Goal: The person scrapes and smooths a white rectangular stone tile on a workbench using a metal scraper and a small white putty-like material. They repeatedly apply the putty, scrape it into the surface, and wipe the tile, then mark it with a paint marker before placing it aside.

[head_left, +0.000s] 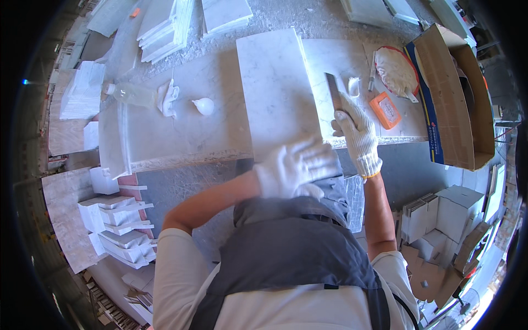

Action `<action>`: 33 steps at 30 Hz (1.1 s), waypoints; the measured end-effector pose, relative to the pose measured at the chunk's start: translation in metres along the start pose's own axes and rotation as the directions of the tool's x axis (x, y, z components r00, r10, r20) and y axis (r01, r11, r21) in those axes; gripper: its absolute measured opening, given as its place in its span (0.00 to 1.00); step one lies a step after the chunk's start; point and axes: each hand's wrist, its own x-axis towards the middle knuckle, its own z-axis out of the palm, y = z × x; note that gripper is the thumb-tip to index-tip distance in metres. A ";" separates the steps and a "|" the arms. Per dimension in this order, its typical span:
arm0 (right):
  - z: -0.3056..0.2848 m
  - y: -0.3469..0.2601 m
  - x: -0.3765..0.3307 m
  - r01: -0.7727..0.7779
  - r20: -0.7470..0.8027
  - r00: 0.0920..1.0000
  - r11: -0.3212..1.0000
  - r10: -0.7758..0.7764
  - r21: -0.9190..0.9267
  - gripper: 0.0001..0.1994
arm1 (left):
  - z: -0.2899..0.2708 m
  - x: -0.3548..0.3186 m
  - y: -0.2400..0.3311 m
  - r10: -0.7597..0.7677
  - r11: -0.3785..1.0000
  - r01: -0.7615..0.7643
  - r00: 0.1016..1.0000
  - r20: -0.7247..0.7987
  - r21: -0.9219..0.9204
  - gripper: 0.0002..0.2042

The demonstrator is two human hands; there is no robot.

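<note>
My left hand (297, 168), in a white glove, is stretched flat with fingers apart near the front edge of the stacked marble tiles (278, 91). Motion blurs it, and whether it touches the stone cannot be made out. My right hand (356, 132), in a knitted white glove with a yellow cuff, closes round a flat metal scraper (333, 91), its blade pointing away from me. The hand is just right of the tiles, whose top slab is white with grey veins. Beside it are an orange block (385, 110) and a small white roll-like piece (353, 86).
A clear plastic bottle (132, 94), a white cloth (166, 99) and a white bulb-shaped piece (203, 106) lie left on the workbench (220, 137). On the right are a red-rimmed round pad (396, 71) and a cardboard box (448, 93). More tile stacks (165, 30) stand behind.
</note>
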 end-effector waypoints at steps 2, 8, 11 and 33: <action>0.002 -0.003 0.009 0.056 0.088 0.995 0.992 -0.046 -0.109 0.22 | 0.008 -0.009 -0.006 0.212 0.930 -0.224 0.975 0.072 0.291 0.34; 0.033 -0.012 0.044 0.477 0.275 0.879 0.730 -0.390 -0.489 0.19 | -0.017 -0.027 0.026 0.727 -0.056 0.033 0.687 0.018 0.998 0.20; 0.042 -0.012 0.056 0.522 0.330 0.853 0.677 -0.404 -0.519 0.17 | -0.018 -0.029 0.022 0.683 -0.061 0.043 0.730 0.010 0.997 0.19; 0.052 -0.041 0.072 0.643 0.561 0.755 0.555 -0.340 -0.528 0.20 | -0.021 -0.020 0.009 0.788 -0.057 0.105 0.615 -0.019 0.993 0.14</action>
